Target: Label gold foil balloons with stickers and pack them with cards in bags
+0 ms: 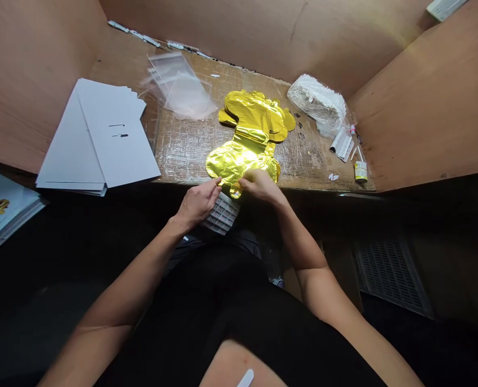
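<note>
A flat gold foil balloon (245, 153) lies at the near edge of the wooden desk (182, 145), with more gold foil balloons (259, 113) piled behind it. My right hand (261, 185) is closed on the balloon's lower edge near its small tail. My left hand (198, 203) pinches the same edge from the left and also holds a sheet of small printed stickers (223, 215) below the desk edge.
A stack of white cards (98, 140) lies at the left. Clear plastic bags (178, 86) sit at the back. A white wrapped bundle (317, 102), small packets (342, 145) and a little bottle (360, 171) are at the right. Brown board walls enclose the desk.
</note>
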`<state>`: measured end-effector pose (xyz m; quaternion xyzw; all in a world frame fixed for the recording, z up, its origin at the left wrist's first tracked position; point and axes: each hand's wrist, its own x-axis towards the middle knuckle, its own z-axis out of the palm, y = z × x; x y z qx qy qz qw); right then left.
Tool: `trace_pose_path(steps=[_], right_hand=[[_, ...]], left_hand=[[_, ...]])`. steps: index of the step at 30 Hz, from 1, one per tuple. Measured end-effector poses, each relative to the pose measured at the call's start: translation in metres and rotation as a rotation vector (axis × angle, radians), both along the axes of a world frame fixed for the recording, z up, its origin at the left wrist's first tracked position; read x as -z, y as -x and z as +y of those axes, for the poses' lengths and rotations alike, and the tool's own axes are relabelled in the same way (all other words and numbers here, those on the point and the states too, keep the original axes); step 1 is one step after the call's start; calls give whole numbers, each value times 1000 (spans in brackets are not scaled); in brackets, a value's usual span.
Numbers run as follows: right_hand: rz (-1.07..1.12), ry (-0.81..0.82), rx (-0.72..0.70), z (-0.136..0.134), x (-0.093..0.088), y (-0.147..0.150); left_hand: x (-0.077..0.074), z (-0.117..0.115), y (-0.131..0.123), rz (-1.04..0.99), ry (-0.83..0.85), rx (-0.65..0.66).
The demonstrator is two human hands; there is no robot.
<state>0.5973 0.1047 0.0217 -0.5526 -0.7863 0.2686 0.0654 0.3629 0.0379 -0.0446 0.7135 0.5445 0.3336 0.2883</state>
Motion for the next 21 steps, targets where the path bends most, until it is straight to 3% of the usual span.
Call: trace_pose_path(steps=[4, 7, 10, 12, 16, 21], right_hand=[[-349, -254, 101, 3, 3, 1], [-275, -323, 12, 3, 9, -4], [-129, -223, -170, 12, 15, -13], [-38, -149, -212, 19, 16, -17], [162, -15, -183, 30, 5, -19], [291, 208, -151, 56, -23, -22]], left_hand=[[10, 2, 1, 92, 2, -6], [12, 2, 6, 92, -7, 0], [9, 1, 9, 67, -46, 15], [4, 1, 6, 21, -111, 60], [3, 3, -7, -26, -164, 226], [15, 14, -16, 68, -10, 178]])
